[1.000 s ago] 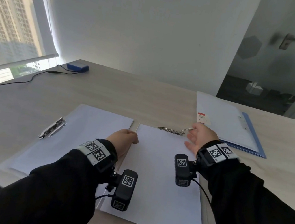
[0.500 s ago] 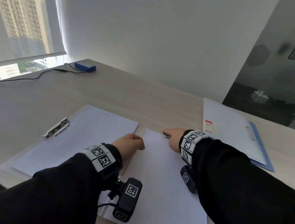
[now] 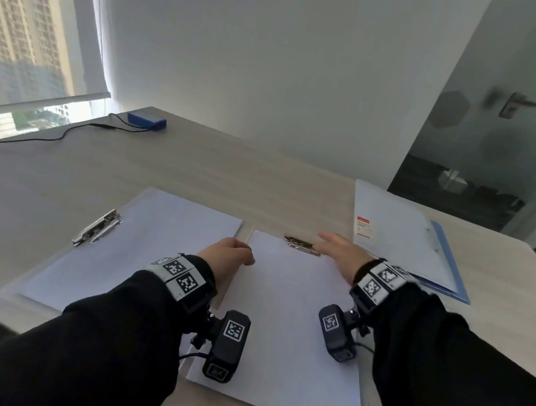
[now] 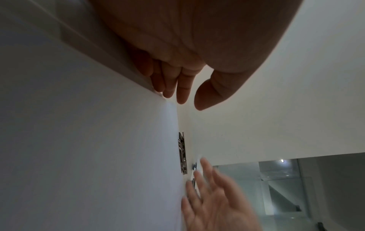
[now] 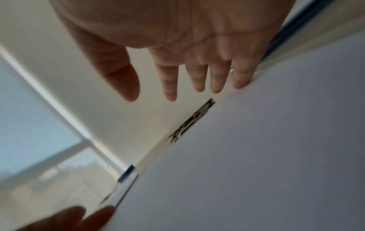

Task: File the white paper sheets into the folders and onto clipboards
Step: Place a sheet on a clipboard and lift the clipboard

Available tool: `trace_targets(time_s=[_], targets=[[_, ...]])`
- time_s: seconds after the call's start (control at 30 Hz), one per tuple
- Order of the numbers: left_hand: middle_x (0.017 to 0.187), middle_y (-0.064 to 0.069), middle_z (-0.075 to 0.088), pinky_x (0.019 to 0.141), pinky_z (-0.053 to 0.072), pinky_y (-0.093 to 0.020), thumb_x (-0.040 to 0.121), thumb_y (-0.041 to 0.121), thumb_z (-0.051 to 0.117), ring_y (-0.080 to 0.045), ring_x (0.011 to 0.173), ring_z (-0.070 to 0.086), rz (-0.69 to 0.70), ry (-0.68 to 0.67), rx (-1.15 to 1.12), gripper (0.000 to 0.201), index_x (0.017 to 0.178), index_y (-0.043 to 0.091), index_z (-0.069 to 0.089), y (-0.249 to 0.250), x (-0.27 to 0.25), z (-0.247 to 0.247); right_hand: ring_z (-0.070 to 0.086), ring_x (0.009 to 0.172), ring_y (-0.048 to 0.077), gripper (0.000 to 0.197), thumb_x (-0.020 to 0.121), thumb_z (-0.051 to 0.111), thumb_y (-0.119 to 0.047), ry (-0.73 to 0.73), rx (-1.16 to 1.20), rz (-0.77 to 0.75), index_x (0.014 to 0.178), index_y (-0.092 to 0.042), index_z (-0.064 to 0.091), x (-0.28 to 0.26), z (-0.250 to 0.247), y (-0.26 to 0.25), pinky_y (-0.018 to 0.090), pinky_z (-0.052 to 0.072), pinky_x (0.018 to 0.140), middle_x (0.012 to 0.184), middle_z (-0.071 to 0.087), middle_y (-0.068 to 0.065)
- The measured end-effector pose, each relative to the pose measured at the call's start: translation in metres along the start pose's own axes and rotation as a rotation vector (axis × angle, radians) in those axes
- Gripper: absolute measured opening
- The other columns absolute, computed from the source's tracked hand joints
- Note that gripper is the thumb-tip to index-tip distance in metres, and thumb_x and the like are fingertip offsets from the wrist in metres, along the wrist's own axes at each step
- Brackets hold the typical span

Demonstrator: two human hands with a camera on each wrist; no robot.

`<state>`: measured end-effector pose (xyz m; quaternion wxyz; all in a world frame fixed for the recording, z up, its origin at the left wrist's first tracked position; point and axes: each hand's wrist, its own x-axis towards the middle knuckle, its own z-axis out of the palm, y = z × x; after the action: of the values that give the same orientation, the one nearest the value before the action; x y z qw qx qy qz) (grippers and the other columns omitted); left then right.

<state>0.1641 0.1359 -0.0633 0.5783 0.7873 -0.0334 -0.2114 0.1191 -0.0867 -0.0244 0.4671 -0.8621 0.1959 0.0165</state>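
Two clipboards lie side by side on the table, each under a white sheet. The near sheet (image 3: pixel 283 325) sits beneath a metal clip (image 3: pixel 300 244) at its far edge. The left sheet (image 3: pixel 136 246) has its clip (image 3: pixel 98 227) on its left side. My left hand (image 3: pixel 232 253) rests at the near sheet's left corner. Its loosely bent fingertips (image 4: pixel 181 100) touch the paper edge, and the thumb stays apart. My right hand (image 3: pixel 333 243) hovers just right of the clip with fingers (image 5: pixel 217 84) spread, blurred and holding nothing.
A blue folder (image 3: pixel 451 263) lies open at the right with a white sheet (image 3: pixel 393 230) and a red-marked label inside. A blue box (image 3: pixel 147 121) with a black cable sits at the far left. Behind the table's far right corner is a glass door.
My right hand went from the clip's lever onto the clip itself, then drew back to the right and opened. The clip now lies flat on the sheet. My left hand stayed put.
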Motion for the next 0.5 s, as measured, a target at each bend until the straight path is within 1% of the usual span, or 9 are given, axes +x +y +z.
trace_targets(time_s=[0.07,0.1,0.13,0.2,0.27,0.37,0.43,0.5], targets=[[0.099,-0.004,0.063,0.094,0.049,-0.040,0.068,0.029,0.064,-0.027,0.097,0.059,0.008,0.002,0.008,0.019,0.086,0.026,0.063,0.000,-0.003,0.000,0.043,0.135,0.030,0.043,0.095,0.055,-0.019,0.112,0.291,0.078,0.137,-0.013,0.050,-0.022,-0.012,0.023,0.038,0.034,0.106,0.144,0.049,0.013],[0.100,-0.006,0.063,0.095,0.050,-0.041,0.066,0.029,0.064,-0.029,0.098,0.060,0.008,0.005,0.005,0.020,0.086,0.026,0.063,0.001,-0.004,0.000,0.049,0.129,0.030,0.039,0.095,0.055,-0.019,0.140,0.441,0.123,0.133,-0.012,0.054,-0.035,-0.018,0.035,0.039,0.038,0.104,0.138,0.054,0.013],[0.101,-0.007,0.064,0.096,0.051,-0.044,0.066,0.029,0.064,-0.030,0.100,0.061,0.009,0.012,0.003,0.020,0.085,0.026,0.064,0.000,-0.004,0.001,0.053,0.124,0.027,0.036,0.094,0.056,-0.021,0.154,0.586,0.168,0.129,-0.013,0.058,-0.048,-0.024,0.044,0.039,0.041,0.102,0.133,0.058,0.010],[0.103,-0.011,0.065,0.098,0.050,-0.048,0.065,0.029,0.066,-0.032,0.102,0.061,0.013,0.025,0.000,0.018,0.082,0.026,0.064,0.000,-0.003,0.002,0.053,0.123,0.025,0.033,0.091,0.058,-0.026,0.162,0.781,0.230,0.122,-0.015,0.064,-0.072,-0.036,0.062,0.040,0.044,0.100,0.133,0.057,0.009],[0.102,-0.012,0.065,0.099,0.049,-0.051,0.056,0.033,0.066,-0.033,0.103,0.061,0.005,0.032,-0.016,0.025,0.081,0.026,0.066,-0.002,0.002,0.003,0.054,0.122,0.026,0.029,0.089,0.059,-0.026,0.158,0.882,0.263,0.115,-0.014,0.066,-0.092,-0.044,0.075,0.041,0.046,0.095,0.133,0.058,0.012],[0.100,-0.010,0.065,0.099,0.048,-0.053,0.049,0.038,0.067,-0.037,0.108,0.062,0.002,0.027,-0.023,0.034,0.081,0.028,0.068,-0.007,0.010,0.004,0.052,0.124,0.026,0.029,0.090,0.058,-0.023,0.144,0.939,0.277,0.116,-0.012,0.065,-0.109,-0.042,0.082,0.046,0.050,0.089,0.134,0.056,0.013],[0.100,-0.010,0.065,0.099,0.048,-0.054,0.049,0.038,0.067,-0.037,0.107,0.062,0.003,0.027,-0.007,0.034,0.081,0.028,0.067,-0.009,0.013,0.005,0.047,0.129,0.025,0.031,0.091,0.056,-0.022,0.138,0.949,0.275,0.119,-0.011,0.064,-0.115,-0.036,0.079,0.049,0.051,0.087,0.140,0.051,0.011],[0.097,-0.010,0.064,0.099,0.048,-0.055,0.054,0.035,0.065,-0.039,0.107,0.062,0.010,0.038,0.016,0.029,0.082,0.026,0.066,-0.005,0.008,0.006,0.044,0.131,0.025,0.030,0.091,0.057,-0.022,0.179,0.957,0.293,0.118,-0.012,0.064,-0.116,-0.031,0.074,0.051,0.053,0.084,0.145,0.045,0.009]])
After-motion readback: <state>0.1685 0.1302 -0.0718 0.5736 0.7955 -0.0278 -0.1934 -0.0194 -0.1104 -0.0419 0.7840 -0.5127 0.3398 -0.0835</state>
